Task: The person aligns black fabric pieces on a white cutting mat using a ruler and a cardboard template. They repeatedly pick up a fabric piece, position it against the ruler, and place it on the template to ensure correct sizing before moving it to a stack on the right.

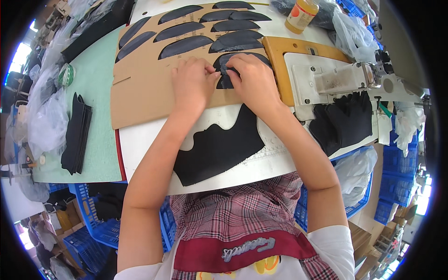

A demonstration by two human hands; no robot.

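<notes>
A black curved piece with a shiny surface lies at the near right part of a brown cardboard sheet. My left hand is at its left edge, thumb and fingertips pinched together there. From the right, my right hand reaches over the same piece, its fingers curled and closed on it; the fingertips are partly hidden. Several similar black half-moon pieces lie in rows farther back on the cardboard. Below my wrists a larger black cut piece with a wavy upper edge rests on the white tabletop.
A sewing machine with an orange-yellow surround stands right of the cardboard. Black cut pieces lie before it. Behind stands a bottle of yellowish liquid. Stacked black pieces and a green tape roll are on the left.
</notes>
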